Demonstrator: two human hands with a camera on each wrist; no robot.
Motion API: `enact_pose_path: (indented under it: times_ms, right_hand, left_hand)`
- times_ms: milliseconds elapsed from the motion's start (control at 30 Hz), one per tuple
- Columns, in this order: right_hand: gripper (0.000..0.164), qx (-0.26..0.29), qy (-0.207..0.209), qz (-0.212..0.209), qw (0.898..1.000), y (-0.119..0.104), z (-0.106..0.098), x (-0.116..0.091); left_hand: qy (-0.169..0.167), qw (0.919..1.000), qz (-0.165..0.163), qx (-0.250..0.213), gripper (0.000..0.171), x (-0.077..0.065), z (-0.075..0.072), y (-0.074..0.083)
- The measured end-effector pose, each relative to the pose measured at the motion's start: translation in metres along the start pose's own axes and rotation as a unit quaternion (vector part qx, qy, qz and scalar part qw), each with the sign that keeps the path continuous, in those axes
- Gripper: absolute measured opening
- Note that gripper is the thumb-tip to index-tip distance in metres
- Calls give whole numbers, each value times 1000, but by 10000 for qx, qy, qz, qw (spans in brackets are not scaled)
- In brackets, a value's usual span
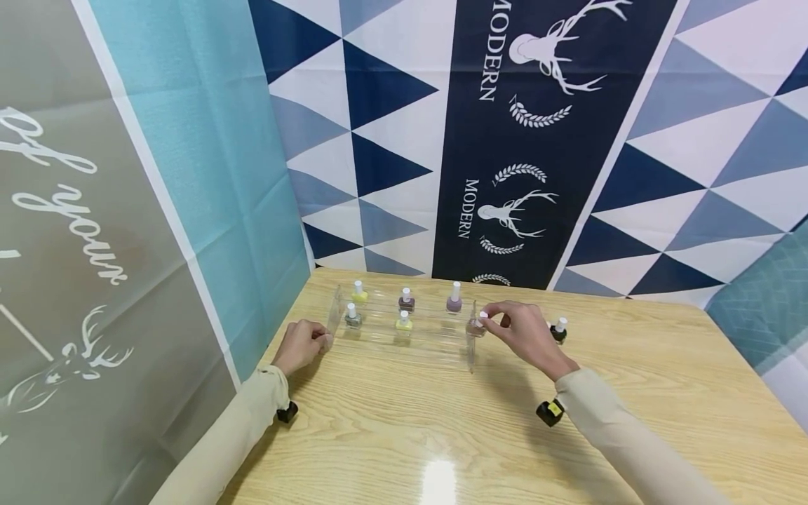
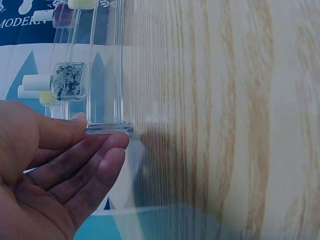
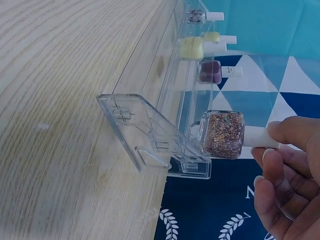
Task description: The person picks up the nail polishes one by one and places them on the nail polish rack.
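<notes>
At the left, your left hand point(image 1: 303, 344) pinches the near part of the clear rack's point(image 1: 404, 345) left end panel point(image 1: 334, 312) between thumb and fingers. Just right of that panel, the speckled bottle point(image 1: 353, 320) stands on the near tier, with the far yellow bottle point(image 1: 360, 295) behind it. Around the middle come the near yellow bottle point(image 1: 404, 324) and, farther back, the purple bottle point(image 1: 407, 304); the mauve bottle point(image 1: 454, 304) stands toward the right on the far tier. The relation that counts is at the right end panel point(image 1: 470, 348): the glitter bottle point(image 3: 223, 134) is right beside it, level with the near row, and your right hand point(image 1: 525, 331) pinches its white cap point(image 3: 259, 136) from the right. The body lies left of your fingers and below them, its long axis running from cap down to base, the cap leaning a little right. You cannot tell from here whether the base touches the shelf or which side of the panel it is on, so that gap is probably the one to judge. Your right hand is much the nearer. Beyond it, the black bottle point(image 1: 558, 331) stands on the worktop point(image 1: 391, 421), partly covered by your hand.
</notes>
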State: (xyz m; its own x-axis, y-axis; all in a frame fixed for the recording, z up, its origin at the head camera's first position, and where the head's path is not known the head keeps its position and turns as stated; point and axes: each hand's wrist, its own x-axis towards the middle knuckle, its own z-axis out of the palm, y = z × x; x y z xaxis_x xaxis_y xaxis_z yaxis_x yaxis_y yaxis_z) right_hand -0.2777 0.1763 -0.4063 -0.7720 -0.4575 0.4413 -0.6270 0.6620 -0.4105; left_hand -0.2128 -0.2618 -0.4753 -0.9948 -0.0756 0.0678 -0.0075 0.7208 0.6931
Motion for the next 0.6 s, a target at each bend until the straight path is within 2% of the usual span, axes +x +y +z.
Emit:
enact_pose_path:
  times_ms: [600]
  right_hand:
    - [9,58,6,-116,9999,-9,13,11]
  left_hand:
    - [-46,9999,-71,-74,19,1,0,-2]
